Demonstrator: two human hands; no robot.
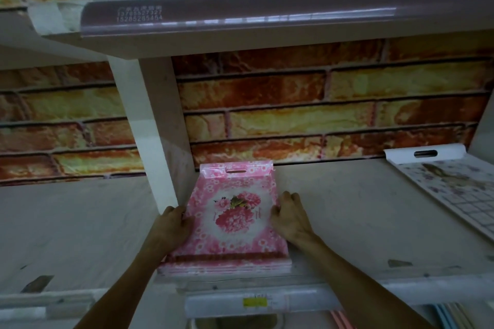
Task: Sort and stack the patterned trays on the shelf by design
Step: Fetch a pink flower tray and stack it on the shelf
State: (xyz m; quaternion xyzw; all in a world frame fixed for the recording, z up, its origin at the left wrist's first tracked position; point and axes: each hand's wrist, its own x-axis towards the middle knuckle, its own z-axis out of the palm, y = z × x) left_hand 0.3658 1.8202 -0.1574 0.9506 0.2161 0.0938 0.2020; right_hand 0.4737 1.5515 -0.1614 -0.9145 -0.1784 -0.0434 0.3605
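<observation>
— Why are you holding the pink floral stack (230,219) from both sides?

— I'm squaring it up. My left hand (173,224) is curling round its left edge and my right hand (290,215) is curling round its right edge, so the trays of this one design are lining up under each other instead of fanning out.

— And why there?

— I'm keeping the stack just right of the white upright post (157,131), its hang-hole end pointing at the brick-pattern back wall (320,104) and its near end lying at the shelf (347,222) lip. The post is giving me a straight side to butt against, I think.

— What about the other design?

— The pale tiled-pattern stack (454,189) is lying well to the right of the post, apart from the pink one, so each pattern is getting its own spot. Whether more trays are waiting to be sorted, I can't tell from here.
</observation>
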